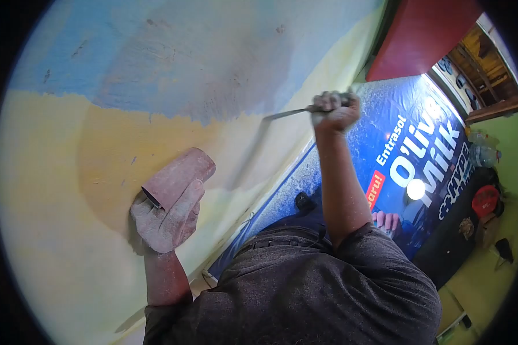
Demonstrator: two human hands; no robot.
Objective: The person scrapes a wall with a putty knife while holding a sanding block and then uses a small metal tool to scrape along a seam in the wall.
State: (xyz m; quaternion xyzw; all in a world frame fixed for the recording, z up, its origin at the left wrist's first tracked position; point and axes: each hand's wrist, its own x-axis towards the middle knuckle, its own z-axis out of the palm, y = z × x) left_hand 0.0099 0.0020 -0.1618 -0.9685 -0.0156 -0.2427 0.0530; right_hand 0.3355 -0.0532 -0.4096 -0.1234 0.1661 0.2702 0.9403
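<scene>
My left hand [170, 221], coated in pale dust, holds a curled piece of reddish-brown sandpaper [181, 175] close to the painted wall [115, 155]. The wall shows blue above and yellow and cream below, with small scuffed marks. Farther right, my right hand [336, 109] is closed round the handle of a thin metal tool [285, 114]. The tool's bent end points left towards the wall; whether it touches is unclear. Dust also covers my right fingers, which are slightly blurred.
A blue printed banner [397, 155], speckled with dust, spreads at the right. Above it hangs a red panel [417, 37]. Plastic bottles [484, 152] and a red round object [485, 200] are by the green wall at the far right.
</scene>
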